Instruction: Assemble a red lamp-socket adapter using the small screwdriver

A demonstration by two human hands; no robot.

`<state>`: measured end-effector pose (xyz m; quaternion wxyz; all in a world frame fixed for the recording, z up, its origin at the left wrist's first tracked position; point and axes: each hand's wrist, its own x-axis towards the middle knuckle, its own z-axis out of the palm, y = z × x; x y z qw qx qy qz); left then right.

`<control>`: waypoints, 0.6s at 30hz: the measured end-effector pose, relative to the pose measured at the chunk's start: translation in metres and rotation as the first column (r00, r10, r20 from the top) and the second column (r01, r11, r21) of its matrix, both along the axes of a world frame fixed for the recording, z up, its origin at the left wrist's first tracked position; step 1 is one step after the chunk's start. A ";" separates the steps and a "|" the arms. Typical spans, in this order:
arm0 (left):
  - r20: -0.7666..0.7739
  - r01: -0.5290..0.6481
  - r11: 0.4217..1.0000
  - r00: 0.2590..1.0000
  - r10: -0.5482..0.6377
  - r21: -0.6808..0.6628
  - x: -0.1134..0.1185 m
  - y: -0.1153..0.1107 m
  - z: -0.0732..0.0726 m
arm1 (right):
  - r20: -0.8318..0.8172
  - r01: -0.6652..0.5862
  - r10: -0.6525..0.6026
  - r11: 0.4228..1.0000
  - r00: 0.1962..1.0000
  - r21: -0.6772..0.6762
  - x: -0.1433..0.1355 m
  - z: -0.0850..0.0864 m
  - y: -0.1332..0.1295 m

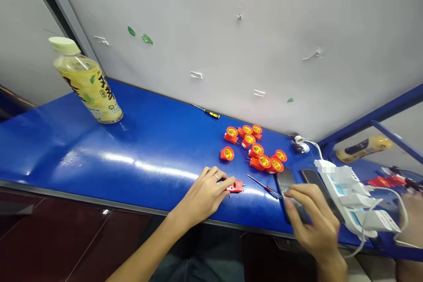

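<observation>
Left hand [206,191] pinches 1 red plug [235,187] on blue table [132,158]; right hand [312,220], fingers spread, rests on phone [287,181] right of plug.

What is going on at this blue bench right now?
A person sits at a blue bench. Their left hand pinches a small red plug piece against the bench top. Their right hand rests on a dark phone, with a thin screwdriver lying between the hands. Behind them sits a cluster of orange lamp sockets. A yellow drink bottle stands at far left, a white power strip lies at right, and another person's hand shows at the right edge.
</observation>
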<state>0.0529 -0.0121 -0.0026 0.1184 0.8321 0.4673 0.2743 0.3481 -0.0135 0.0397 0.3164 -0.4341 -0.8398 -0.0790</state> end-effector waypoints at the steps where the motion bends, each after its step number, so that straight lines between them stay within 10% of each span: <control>1: -0.003 0.002 1.000 1.000 -0.002 0.003 0.000 0.000 0.000 | 0.022 -0.002 0.002 1.000 1.000 -0.008 -0.004 -0.013 0.011; 7: -0.009 -0.004 1.000 1.000 0.004 0.004 0.000 0.001 0.000 | 0.065 0.068 -0.066 0.997 0.996 -0.027 -0.010 -0.060 0.029; 18: -0.035 -0.058 0.998 0.998 0.057 -0.011 0.004 0.002 0.002 | -0.045 0.062 -0.064 0.996 0.997 -0.058 -0.005 -0.074 0.027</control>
